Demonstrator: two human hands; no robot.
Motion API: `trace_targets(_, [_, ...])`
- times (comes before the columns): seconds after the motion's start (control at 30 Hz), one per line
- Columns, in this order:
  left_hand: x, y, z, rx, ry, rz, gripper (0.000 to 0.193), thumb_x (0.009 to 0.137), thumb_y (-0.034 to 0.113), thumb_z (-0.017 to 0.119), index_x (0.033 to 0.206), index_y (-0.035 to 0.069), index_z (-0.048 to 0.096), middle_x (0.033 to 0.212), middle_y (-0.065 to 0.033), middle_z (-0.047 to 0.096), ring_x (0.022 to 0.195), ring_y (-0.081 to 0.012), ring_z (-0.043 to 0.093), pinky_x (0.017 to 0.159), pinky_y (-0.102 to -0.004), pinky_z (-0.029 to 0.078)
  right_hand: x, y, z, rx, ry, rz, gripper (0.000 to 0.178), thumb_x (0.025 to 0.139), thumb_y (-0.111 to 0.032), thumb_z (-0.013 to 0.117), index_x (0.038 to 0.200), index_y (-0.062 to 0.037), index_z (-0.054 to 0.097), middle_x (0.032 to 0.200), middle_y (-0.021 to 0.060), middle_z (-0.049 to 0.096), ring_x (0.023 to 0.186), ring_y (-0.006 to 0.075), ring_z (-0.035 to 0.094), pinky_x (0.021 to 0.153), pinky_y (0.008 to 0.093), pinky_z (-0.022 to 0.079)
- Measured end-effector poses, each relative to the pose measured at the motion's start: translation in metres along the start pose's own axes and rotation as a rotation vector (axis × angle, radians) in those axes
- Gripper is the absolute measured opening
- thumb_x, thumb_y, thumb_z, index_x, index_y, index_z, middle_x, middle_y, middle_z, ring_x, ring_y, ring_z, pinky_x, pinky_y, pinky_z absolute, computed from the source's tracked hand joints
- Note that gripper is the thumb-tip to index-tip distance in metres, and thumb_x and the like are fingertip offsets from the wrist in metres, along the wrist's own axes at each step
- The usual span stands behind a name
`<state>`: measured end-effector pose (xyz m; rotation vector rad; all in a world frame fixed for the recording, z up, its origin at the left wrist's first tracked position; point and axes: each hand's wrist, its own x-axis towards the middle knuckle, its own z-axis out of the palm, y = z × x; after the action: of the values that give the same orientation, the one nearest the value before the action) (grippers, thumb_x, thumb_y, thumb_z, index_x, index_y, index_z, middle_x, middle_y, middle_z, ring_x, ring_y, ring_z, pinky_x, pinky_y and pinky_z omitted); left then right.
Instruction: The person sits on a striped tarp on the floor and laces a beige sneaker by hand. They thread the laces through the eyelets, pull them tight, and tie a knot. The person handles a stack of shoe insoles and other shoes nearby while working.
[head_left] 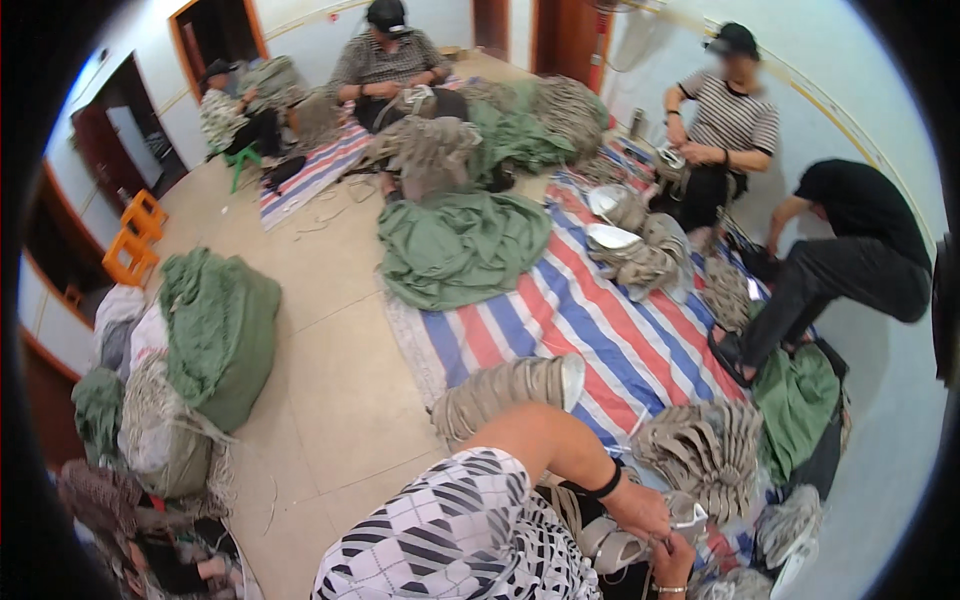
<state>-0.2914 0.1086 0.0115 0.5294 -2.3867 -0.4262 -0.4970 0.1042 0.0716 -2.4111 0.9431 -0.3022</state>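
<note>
Low at the right of the head view, my left hand (640, 506), a black band at its wrist, is closed on a beige shoe upper (617, 548) with a white lining. My right hand (673, 562), wearing a bracelet, pinches at the same upper, its fingertips meeting those of the left. Whether a thin lace runs between the fingers is too small to tell. Just beyond my hands, a fanned stack of grey-beige shoe uppers (705, 455) lies on the striped sheet. Past my left forearm rests a curved row of nested uppers (510, 392).
A red, white and blue striped sheet (600, 330) covers the floor ahead, with a green cloth (460, 250) on it. Several people sit around; one person (735, 115) handles an upper. Stuffed green sacks (220, 335) stand left, near orange stools (130, 255). A wall borders the right.
</note>
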Motion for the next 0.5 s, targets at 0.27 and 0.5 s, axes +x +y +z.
trace_targets(0.27, [-0.006, 0.020, -0.005, 0.025, 0.050, -0.136, 0.019, 0.075, 0.018, 0.060, 0.085, 0.004, 0.056, 0.075, -0.0159, 0.060, 0.074, -0.0367, 0.060, 0.063, -0.0462, 0.047, -0.010, 0.051, -0.023, -0.410, 0.646, -0.124, 0.018, 0.089, -0.018, 0.062, 0.096, -0.0038, 0.070, 0.076, 0.0116, 0.066, 0.069, 0.0230, 0.062, 0.062, 0.0326, 0.051])
trace_targets(0.5, [0.029, 0.025, -0.003, 0.094, -0.121, -0.192, 0.021, 0.065, 0.016, 0.062, 0.079, 0.002, 0.060, 0.069, -0.0176, 0.062, 0.068, -0.0378, 0.063, 0.061, -0.0459, 0.050, -0.022, 0.014, -0.027, 0.654, 0.403, 0.434, 0.019, 0.086, -0.017, 0.059, 0.093, -0.0003, 0.054, 0.068, 0.0065, 0.059, 0.059, 0.0192, 0.059, 0.048, 0.0306, 0.042])
